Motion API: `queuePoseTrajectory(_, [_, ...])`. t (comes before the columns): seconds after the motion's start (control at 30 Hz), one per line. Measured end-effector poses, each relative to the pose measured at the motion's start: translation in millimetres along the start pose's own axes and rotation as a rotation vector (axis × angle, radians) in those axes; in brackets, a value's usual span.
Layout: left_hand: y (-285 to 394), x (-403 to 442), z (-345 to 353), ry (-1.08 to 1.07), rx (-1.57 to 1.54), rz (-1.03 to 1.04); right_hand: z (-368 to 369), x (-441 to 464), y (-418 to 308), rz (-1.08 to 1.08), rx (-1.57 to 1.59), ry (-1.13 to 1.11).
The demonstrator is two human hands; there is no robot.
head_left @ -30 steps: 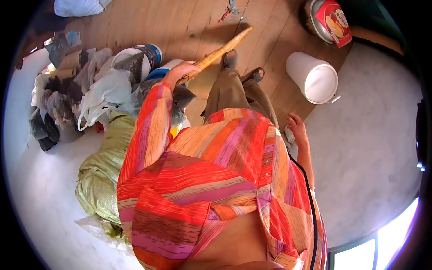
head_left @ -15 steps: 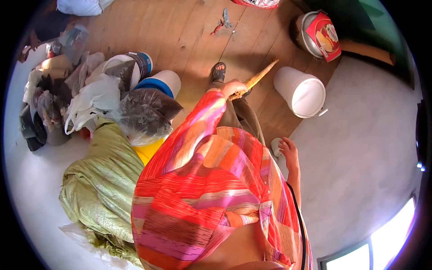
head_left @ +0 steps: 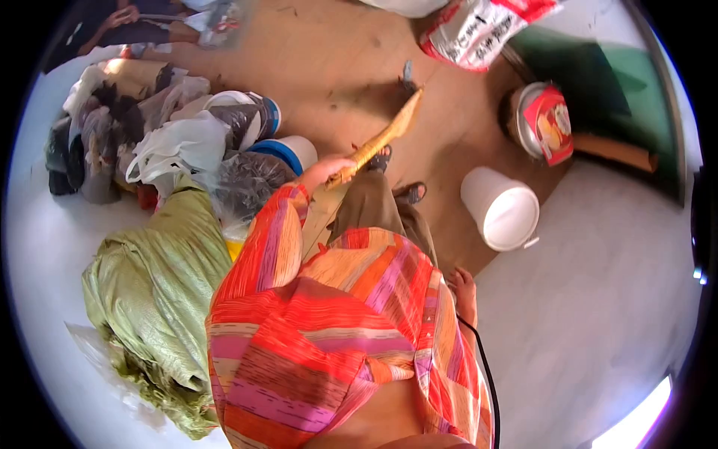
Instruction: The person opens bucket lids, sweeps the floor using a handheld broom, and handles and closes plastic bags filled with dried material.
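Observation:
My left hand (head_left: 329,170) is closed around the near end of a long, tapered yellow-brown thing (head_left: 389,132), which looks like a straw hand broom. It slants up and to the right above the floor, its narrow tip pointing away from me. Beyond it, partly behind its far end, a small grey thing (head_left: 407,72) lies on the boards. My right hand (head_left: 462,286) hangs low at my side, fingers loosely bent and apart, holding nothing. Nearest to that hand is a white bucket (head_left: 486,198) on the right.
Plastic bags (head_left: 183,150), lidded tubs (head_left: 295,153) and a green woven sack (head_left: 161,262) crowd the left. To the right stands a metal pot (head_left: 527,97) with a red packet (head_left: 550,123). A red-and-white sack (head_left: 479,34) lies ahead. Another person (head_left: 112,26) is at upper left.
My left hand has swung out to the left with the yellow-brown thing. My feet have shifted, and the view has moved forward, bringing the red-and-white sack and the other person further into sight.

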State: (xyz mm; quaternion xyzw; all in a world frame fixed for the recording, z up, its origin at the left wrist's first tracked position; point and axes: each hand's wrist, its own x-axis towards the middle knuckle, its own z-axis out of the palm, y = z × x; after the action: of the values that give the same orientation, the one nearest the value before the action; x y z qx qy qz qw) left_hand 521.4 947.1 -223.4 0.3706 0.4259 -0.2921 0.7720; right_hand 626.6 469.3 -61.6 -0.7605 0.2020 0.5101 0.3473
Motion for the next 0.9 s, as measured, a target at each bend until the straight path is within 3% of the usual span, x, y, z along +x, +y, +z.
queuePoseTrajectory(0.17, [7.9,2.1,44.6,-0.087,-0.134,0.164,-11.3,27.5,-8.2,-0.118,0.093,-0.044])
queuePoseTrajectory(0.33, [37.2,62.0,94.1,-0.162,-0.237,0.262,-33.3,39.0,-43.5,-0.086,-0.12,-0.066])
queuePoseTrajectory(0.37, [54.8,61.2,112.5,-0.089,-0.179,0.23,-41.7,45.1,-44.8,-0.079,-0.118,-0.07])
queuePoseTrajectory(0.47, [122.1,-33.2,149.2,0.034,-0.223,0.116,-56.9,38.6,-80.1,-0.079,-0.077,-0.083])
queuePoseTrajectory(0.6, [43.3,57.8,135.9,-0.046,-0.387,0.291,-99.1,58.4,-113.4,-0.127,-0.156,-0.126])
queuePoseTrajectory(0.7, [-17.8,130.3,132.3,0.019,-0.549,0.266,-137.1,84.1,-126.9,-0.134,-0.202,-0.107])
queuePoseTrajectory(0.8, [0.9,54.7,159.6,0.119,-0.541,0.173,-164.5,108.9,-142.1,-0.169,-0.25,-0.133])
queuePoseTrajectory(0.9, [-15.2,60.5,171.0,0.136,-0.462,0.17,-185.8,139.6,-153.0,-0.176,-0.315,-0.184])
